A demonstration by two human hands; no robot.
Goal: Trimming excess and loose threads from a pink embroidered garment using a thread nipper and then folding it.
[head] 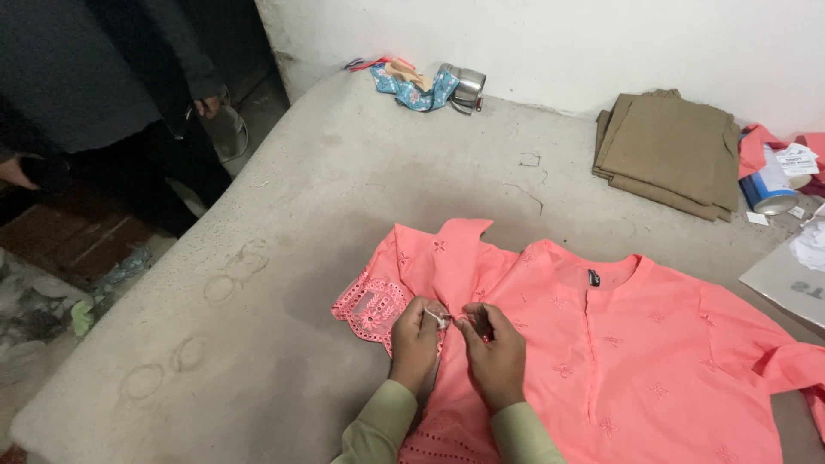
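A coral pink embroidered tunic (619,344) lies spread flat on a grey padded surface (258,283), its left sleeve folded up with a lace cuff (371,307). My left hand (415,342) rests on the tunic near that sleeve and pinches a small white item, perhaps a tag or thread, at its fingertips. My right hand (491,351) sits close beside it, fingers curled and pinched on the pink fabric. Both pale green sleeves show at the bottom edge.
A folded olive-brown cloth (669,153) lies at the back right, next to a blue and white can (767,189) and a grey board (786,275). A steel cup (464,88) and patterned scraps (411,84) sit by the white wall. A person in dark clothes (94,77) stands at left.
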